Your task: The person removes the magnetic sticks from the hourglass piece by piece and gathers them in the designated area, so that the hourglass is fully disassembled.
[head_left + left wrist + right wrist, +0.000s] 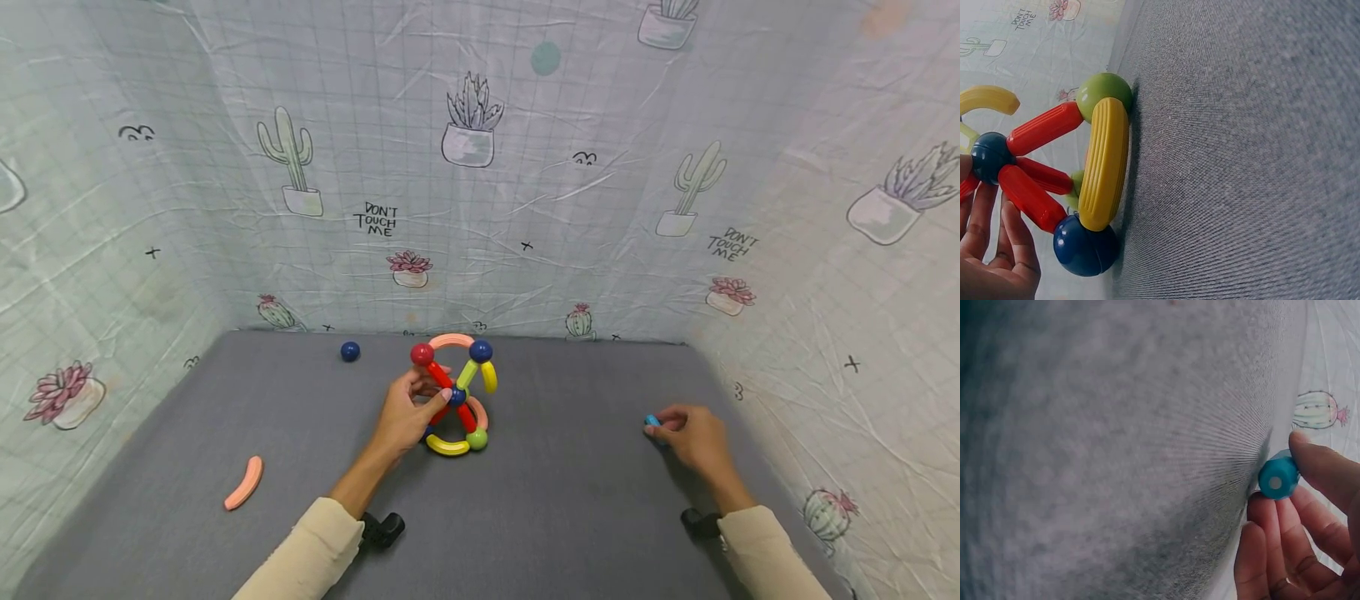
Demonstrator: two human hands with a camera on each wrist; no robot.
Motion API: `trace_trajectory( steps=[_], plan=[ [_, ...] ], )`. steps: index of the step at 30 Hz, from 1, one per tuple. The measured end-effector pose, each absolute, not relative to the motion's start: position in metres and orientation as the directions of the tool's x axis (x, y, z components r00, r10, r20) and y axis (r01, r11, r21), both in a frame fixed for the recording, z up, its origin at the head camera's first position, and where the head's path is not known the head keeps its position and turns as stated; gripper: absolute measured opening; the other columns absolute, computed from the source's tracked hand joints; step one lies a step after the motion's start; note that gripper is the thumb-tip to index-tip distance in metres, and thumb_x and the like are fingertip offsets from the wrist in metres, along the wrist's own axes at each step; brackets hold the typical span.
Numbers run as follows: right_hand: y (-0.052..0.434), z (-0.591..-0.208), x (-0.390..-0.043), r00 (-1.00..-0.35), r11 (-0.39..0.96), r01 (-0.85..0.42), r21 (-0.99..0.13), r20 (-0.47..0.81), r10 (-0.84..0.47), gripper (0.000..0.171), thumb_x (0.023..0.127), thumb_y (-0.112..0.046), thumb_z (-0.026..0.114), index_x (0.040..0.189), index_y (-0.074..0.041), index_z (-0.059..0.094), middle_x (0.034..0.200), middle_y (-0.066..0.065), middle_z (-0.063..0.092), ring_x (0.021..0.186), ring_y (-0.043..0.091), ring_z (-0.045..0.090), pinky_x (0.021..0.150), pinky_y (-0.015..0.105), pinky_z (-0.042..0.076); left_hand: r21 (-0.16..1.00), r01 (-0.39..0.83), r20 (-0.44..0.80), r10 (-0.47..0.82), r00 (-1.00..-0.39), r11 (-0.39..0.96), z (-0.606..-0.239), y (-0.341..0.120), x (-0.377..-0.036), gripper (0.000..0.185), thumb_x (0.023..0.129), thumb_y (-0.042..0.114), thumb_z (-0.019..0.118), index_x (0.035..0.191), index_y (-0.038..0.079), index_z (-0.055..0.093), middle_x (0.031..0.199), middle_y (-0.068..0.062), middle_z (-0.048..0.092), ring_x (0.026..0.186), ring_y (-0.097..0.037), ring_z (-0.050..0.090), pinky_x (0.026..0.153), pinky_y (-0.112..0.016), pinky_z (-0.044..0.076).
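Note:
A frame of magnetic rods and balls stands in the middle of the table in the head view. My left hand (401,417) holds it by the dark blue centre ball (457,396), thumb against that ball. Red rods (1045,128) fan from the centre to a lower ring with a green ball (1104,97) and a yellow curved rod (1105,165). Above are a red ball (422,355), another blue ball (481,352) and a yellow curved rod (489,377) hanging with one end free. At the right, my right hand (699,437) pinches a light blue rod (1279,477) close over the table.
A loose dark blue ball (350,352) lies at the back left of the grey table (570,483). Nearer the front left is a pink curved rod (244,483). Cactus-printed cloth (525,200) walls the back and both sides.

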State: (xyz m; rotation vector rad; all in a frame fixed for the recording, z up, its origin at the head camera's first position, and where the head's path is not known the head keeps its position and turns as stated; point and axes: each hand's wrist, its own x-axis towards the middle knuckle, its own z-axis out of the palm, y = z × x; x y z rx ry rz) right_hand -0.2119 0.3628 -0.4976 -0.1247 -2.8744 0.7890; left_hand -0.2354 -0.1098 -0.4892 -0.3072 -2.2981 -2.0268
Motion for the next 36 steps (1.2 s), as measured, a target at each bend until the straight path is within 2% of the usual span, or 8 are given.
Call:
trace_trajectory(
  steps=[3,6,11,14,20,25,29,36],
  plan=[
    [0.364,-0.496,-0.211,-0.987,0.866,0.044,-0.497,0.115,0.116,0.034,0.088,-0.03,0.088,0.105,-0.002,0.08,0.079,0.0,0.077,0.073,0.013,0.065,0.067,0.033,0.048,0.973,0.196,0.184,0.108,-0.977,0.119,-0.489,-0.11,-0.235,0.035,0.101,0.018,0.075,0.135,0.014,0.069,0.125,-0.015,0.075,0.108,-0.026,0.066,0.084,-0.025,0.056],
    [0.364,-0.495,-0.211,-0.987,0.876,0.044,-0.48,0.117,0.114,0.035,0.088,-0.031,0.088,0.105,-0.002,0.08,0.081,0.003,0.078,0.076,0.018,0.068,0.068,0.036,0.05,0.973,0.197,0.185,0.109,-0.977,0.116,-0.488,-0.11,-0.235,0.035,0.101,0.018,0.075,0.135,0.011,0.069,0.125,-0.017,0.075,0.109,-0.027,0.066,0.083,-0.024,0.055],
    [0.355,-0.493,-0.208,-0.972,0.888,0.004,-0.459,0.208,0.112,0.039,0.09,-0.031,0.086,0.113,-0.001,0.078,0.1,0.018,0.079,0.087,0.033,0.075,0.073,0.048,0.057,0.973,0.197,0.184,0.116,-0.976,0.121,-0.487,-0.109,-0.235,0.034,0.101,0.018,0.075,0.134,0.012,0.069,0.124,-0.015,0.075,0.109,-0.026,0.067,0.086,-0.025,0.055],
    [0.34,-0.485,-0.208,-0.953,0.88,-0.054,-0.472,0.288,0.096,0.039,0.095,-0.033,0.082,0.119,-0.002,0.076,0.11,0.021,0.078,0.093,0.038,0.076,0.077,0.054,0.059,0.971,0.196,0.181,0.117,-0.977,0.134,-0.486,-0.109,-0.236,0.034,0.101,0.016,0.075,0.134,0.012,0.069,0.123,-0.012,0.076,0.107,-0.024,0.067,0.09,-0.029,0.055],
    [0.295,-0.468,-0.221,-0.937,0.807,-0.184,-0.562,0.349,0.029,0.037,0.101,-0.04,0.074,0.123,-0.009,0.076,0.112,0.012,0.079,0.098,0.03,0.076,0.084,0.046,0.061,0.978,0.16,0.141,0.139,-0.98,0.136,-0.483,-0.111,-0.242,0.035,0.101,0.015,0.074,0.135,0.014,0.069,0.126,-0.013,0.076,0.111,-0.024,0.067,0.097,-0.036,0.053],
    [0.258,-0.453,-0.232,-0.955,0.692,-0.251,-0.677,0.289,-0.064,0.04,0.105,-0.043,0.068,0.132,-0.014,0.071,0.121,0.008,0.077,0.107,0.026,0.073,0.095,0.046,0.059,0.987,0.111,0.087,0.198,-0.976,0.114,-0.48,-0.113,-0.249,0.037,0.101,0.014,0.073,0.137,0.011,0.067,0.131,-0.014,0.074,0.119,-0.024,0.067,0.108,-0.047,0.05],
    [0.229,-0.444,-0.241,-0.961,0.566,-0.276,-0.777,0.219,-0.168,0.043,0.108,-0.042,0.061,0.141,-0.016,0.065,0.13,0.011,0.075,0.116,0.03,0.072,0.101,0.052,0.056,0.988,0.092,0.059,0.241,-0.969,0.126,-0.478,-0.113,-0.255,0.038,0.101,0.011,0.072,0.138,0.011,0.067,0.129,-0.011,0.075,0.118,-0.023,0.068,0.111,-0.049,0.051],
    [0.179,-0.427,-0.256,-0.935,0.311,-0.128,-0.942,0.011,-0.354,0.053,0.113,-0.047,0.046,0.157,-0.019,0.048,0.156,0.017,0.057,0.139,0.039,0.061,0.119,0.057,0.045,0.977,0.108,0.045,0.312,-0.949,0.186,-0.473,-0.116,-0.262,0.039,0.102,0.018,0.072,0.14,0.01,0.066,0.129,-0.01,0.076,0.115,-0.024,0.067,0.106,-0.044,0.052]
  ],
)
